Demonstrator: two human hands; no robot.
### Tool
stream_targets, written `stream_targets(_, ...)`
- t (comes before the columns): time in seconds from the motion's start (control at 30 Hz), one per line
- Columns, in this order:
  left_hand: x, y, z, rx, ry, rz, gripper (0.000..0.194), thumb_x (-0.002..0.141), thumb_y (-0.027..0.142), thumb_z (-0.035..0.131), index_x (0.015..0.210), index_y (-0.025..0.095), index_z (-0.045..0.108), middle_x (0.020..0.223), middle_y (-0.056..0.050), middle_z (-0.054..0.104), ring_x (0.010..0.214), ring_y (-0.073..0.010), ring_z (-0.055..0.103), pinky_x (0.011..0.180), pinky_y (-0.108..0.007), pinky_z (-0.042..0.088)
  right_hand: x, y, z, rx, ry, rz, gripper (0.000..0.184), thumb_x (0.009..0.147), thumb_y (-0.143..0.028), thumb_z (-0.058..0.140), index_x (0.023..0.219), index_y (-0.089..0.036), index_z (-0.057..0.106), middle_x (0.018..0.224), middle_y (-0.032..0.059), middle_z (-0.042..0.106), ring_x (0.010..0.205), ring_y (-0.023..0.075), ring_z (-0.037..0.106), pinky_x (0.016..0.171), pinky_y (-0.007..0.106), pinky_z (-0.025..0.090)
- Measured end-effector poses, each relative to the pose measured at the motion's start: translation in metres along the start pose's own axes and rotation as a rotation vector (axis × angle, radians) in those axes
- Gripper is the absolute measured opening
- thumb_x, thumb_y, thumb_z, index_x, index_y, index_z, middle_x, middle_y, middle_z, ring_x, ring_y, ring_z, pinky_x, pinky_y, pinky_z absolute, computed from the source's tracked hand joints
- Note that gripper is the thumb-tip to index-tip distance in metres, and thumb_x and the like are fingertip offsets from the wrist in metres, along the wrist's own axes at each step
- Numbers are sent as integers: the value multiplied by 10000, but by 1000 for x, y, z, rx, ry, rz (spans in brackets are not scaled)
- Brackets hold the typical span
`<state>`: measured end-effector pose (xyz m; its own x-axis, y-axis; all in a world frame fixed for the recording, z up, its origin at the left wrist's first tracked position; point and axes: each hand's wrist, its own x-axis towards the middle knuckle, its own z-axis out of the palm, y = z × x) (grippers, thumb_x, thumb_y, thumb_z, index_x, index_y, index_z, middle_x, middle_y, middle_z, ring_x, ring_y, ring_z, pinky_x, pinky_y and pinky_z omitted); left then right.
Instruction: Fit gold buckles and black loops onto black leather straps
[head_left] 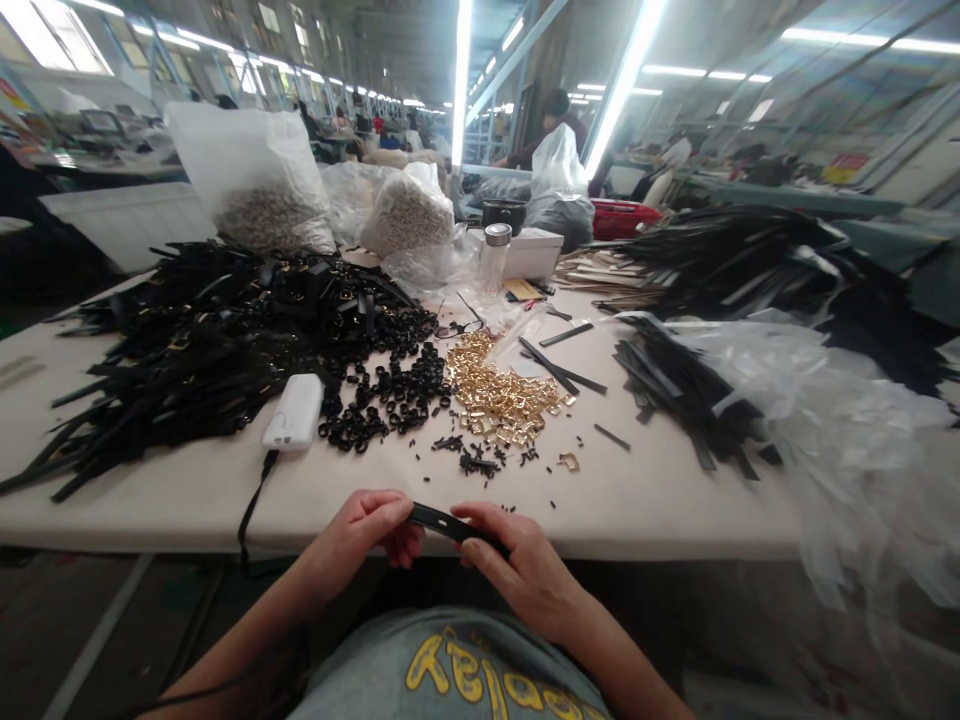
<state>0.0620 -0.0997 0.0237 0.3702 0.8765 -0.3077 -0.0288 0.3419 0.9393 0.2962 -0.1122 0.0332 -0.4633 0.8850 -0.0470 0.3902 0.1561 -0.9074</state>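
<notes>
A black strap [444, 522] with a slot in it is stretched between my two hands at the table's front edge. My left hand [375, 522] pinches its left end between thumb and fingers. Farther along the strap, my right hand [517, 560] grips the other part, which is partly hidden by the fingers. Just beyond my hands lie small black pieces [480, 460] and a single gold buckle [569, 462]. Behind them is a pile of gold buckles [510, 395]. Many black loops [382, 400] are heaped to its left.
A large heap of black straps with buckles [225, 320] covers the left, beside a white power bank [294, 412] with a cable. More black strips [682, 390] and clear plastic [847, 430] lie right. Filled bags [411, 215] and a bottle [495, 255] stand behind.
</notes>
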Motion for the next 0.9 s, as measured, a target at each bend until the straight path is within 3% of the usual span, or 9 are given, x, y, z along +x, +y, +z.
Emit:
stream_targets(0.27, -13, -13, 14, 12, -85, 8, 451, 809, 546, 600, 695, 115, 666, 617, -50, 670, 520, -123, 582, 545, -240, 460, -11, 1, 26, -154, 123, -73, 380, 797, -215, 654, 1176, -203, 627, 1047, 70, 715, 928, 225, 671, 835, 332, 517)
stream_targets(0.4, -18, -20, 18, 18, -44, 74, 398, 807, 512, 626, 736, 121, 654, 633, -38, 669, 532, -117, 575, 545, -233, 448, -14, 0, 32, -291, 74, -159, 106, 858, -211, 607, 933, -212, 681, 825, 25, 717, 732, 182, 674, 662, 254, 493)
stream_targets(0.5, -18, -28, 20, -52, 8, 118, 353, 783, 474, 677, 883, 137, 646, 657, -20, 675, 530, -118, 586, 517, -221, 431, -16, 5, 34, -492, 143, -287, 167, 923, -255, 539, 854, -210, 685, 715, 26, 673, 627, 166, 640, 585, 242, 444)
stream_targets(0.6, -16, -32, 22, -119, -15, 126, 355, 770, 482, 692, 826, 136, 636, 652, -25, 670, 521, -118, 586, 506, -223, 422, -16, 8, 35, -614, 219, -335, 240, 959, -275, 477, 884, -221, 699, 678, 35, 650, 592, 167, 620, 566, 247, 433)
stream_targets(0.7, -15, -29, 25, -145, -22, 121, 337, 736, 456, 733, 758, 135, 634, 645, -18, 659, 547, -116, 577, 559, -237, 443, -18, 8, 34, -577, 230, -305, 196, 937, -289, 516, 954, -229, 701, 771, 53, 693, 668, 189, 653, 621, 261, 480)
stream_targets(0.8, -14, -27, 28, -133, -29, 106, 297, 709, 407, 759, 760, 135, 651, 637, -4, 643, 575, -117, 566, 603, -244, 446, -20, 9, 34, -398, 232, -247, 177, 865, -288, 619, 1014, -220, 687, 914, 63, 726, 815, 216, 684, 723, 279, 527)
stream_targets(0.9, -12, -27, 29, -81, -49, 113, 230, 723, 349, 740, 764, 135, 666, 650, -4, 637, 594, -116, 545, 606, -240, 423, -21, 13, 36, -245, 271, -186, 143, 830, -244, 650, 966, -226, 693, 897, 37, 729, 820, 199, 684, 735, 264, 537)
